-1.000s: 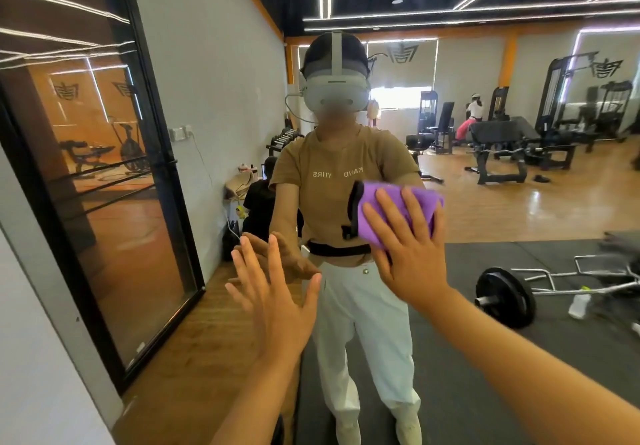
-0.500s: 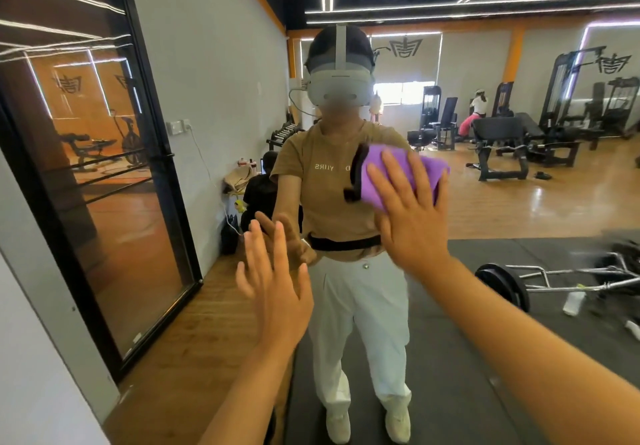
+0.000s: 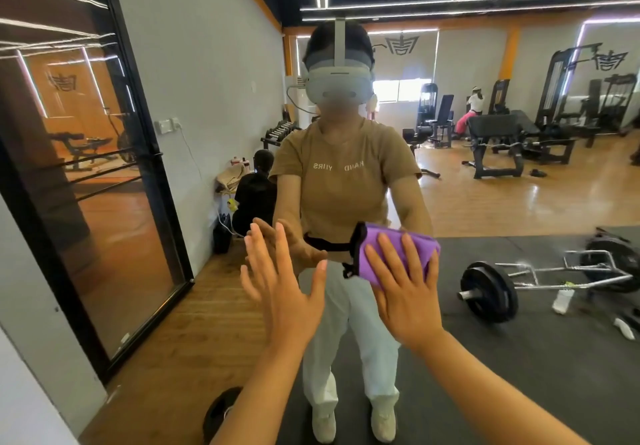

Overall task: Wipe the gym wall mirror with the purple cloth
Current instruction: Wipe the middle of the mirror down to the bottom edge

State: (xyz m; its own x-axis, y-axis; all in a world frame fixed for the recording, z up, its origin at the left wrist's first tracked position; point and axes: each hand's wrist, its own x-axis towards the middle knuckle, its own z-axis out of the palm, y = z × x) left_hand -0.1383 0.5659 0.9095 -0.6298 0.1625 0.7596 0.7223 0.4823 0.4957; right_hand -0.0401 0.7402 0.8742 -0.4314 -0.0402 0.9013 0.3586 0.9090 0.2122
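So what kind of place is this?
A gym, seen in a wall mirror: a loaded barbell on black matting, weight machines at the back and a dumbbell rack by the wall.

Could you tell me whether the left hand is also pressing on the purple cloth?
No, only the right hand presses the purple cloth; the left hand is bare.

Lying bare above and to the right of the cloth point(image 3: 398, 254): mirror point(image 3: 485, 202) glass. Blocking the leftward path: the left hand point(image 3: 280, 292), pressing flat just beside.
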